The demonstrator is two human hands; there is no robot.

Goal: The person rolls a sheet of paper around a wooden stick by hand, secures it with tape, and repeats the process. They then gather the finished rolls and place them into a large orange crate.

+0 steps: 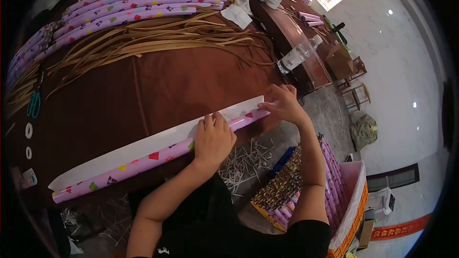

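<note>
A long roll of pink patterned paper (143, 160) lies along the table's near edge, with a strip of its white underside (129, 150) still flat on the far side. My left hand (213, 138) rests on the roll right of its middle, fingers bent over the top and pressed together. At the roll's right end is my right hand (282, 104), its thumb and fingers closed around the end and the paper's corner. The paper under both palms is hidden.
Brown strips (158, 43) and pink rolls (138, 5) lie across the far side. A bottle (300, 55) stands at the right; scissors (33, 104) and white tape rings (28, 130) are at left. A crate (356, 205) of rolls sits at lower right.
</note>
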